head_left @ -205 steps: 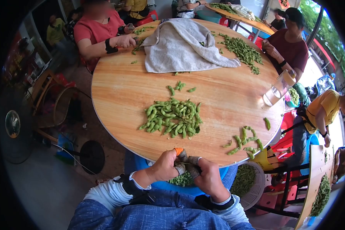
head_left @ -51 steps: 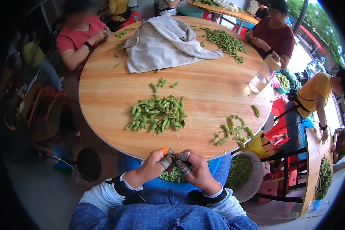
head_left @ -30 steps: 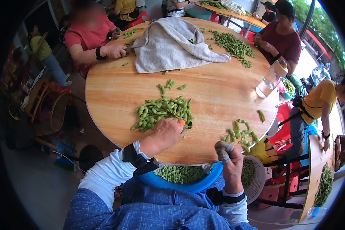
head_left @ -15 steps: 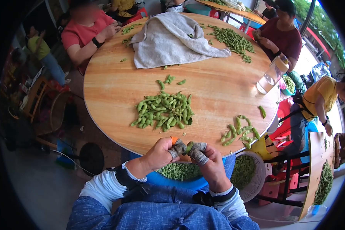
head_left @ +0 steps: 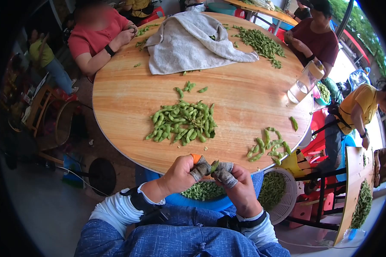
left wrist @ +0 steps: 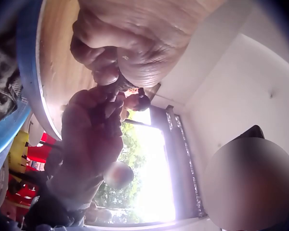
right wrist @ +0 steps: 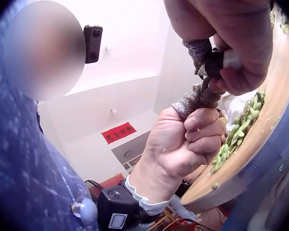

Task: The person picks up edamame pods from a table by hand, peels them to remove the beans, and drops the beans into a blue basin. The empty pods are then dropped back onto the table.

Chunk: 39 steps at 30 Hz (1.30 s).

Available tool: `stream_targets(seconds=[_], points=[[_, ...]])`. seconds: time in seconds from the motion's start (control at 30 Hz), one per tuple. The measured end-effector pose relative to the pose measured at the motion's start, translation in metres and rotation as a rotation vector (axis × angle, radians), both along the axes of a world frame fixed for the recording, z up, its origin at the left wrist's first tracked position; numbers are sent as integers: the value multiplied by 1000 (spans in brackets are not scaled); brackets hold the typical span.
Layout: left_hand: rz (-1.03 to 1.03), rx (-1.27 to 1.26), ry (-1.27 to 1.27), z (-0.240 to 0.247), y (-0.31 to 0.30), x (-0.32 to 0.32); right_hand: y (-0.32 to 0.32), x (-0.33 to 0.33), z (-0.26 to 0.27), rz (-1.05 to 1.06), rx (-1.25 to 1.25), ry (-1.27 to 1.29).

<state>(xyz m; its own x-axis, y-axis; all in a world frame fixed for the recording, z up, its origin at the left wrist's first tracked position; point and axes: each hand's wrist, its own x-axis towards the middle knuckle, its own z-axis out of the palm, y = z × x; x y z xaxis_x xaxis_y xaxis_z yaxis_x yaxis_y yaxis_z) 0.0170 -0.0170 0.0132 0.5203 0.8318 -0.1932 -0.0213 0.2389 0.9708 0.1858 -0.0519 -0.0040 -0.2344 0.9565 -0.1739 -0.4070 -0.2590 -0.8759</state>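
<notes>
A green soybean pod is pinched between my two hands just off the table's near edge. My left hand grips its left end; grey cloth wraps the thumb and finger, and an orange band circles a finger. From the other side my right hand, also with wrapped fingertips, pinches the pod. Both hands meet in the right wrist view, left hand below and right hand above, the pod mostly hidden. Underneath stands a blue basin of shelled green beans. A pile of pods lies ahead on the table.
The round wooden table bears a grey towel, a water bottle and scattered pods at right. A white basket stands by my right side. Two people sit across, working with their hands.
A second ago my left hand was at the pod pile and my right hand apart at the table's right edge. Both have since come together on a pod, which now tilts slightly differently.
</notes>
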Motion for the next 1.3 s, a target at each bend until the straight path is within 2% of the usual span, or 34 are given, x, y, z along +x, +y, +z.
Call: stream_targets(seconds=[0.2,0.3,0.5,0.6,0.7,0.73,0.83,0.93,1.03,1.1,1.3], points=[[-21,23,-3,-2,-1,2,-1,-2,2,-45,18,-78],[17,125,28,-9,-2,4,-1,-6,4,-72,12,-91],[20,43,69,-25,0,1,4,-8,-14,-52,3,-181],[-80,477,489,-11,-4,1,5,-6,-11,-22,-40,-168],[-125,924,775,-16,-6,-2,4,-6,-17,4,43,-195],[-103,975,714,-16,-6,-1,3,-6,-17,9,61,-168],[-94,892,541,-24,-6,-4,1,-5,-15,15,117,-94],[-39,569,194,-24,-7,-2,-2,-5,-17,12,191,-47],[-75,407,110,-16,-5,-7,-4,-7,-14,2,259,-59],[-37,392,149,-6,-8,-5,-3,-8,-10,4,274,-91],[9,365,244,-11,-11,-12,-2,-16,-3,33,410,-495]])
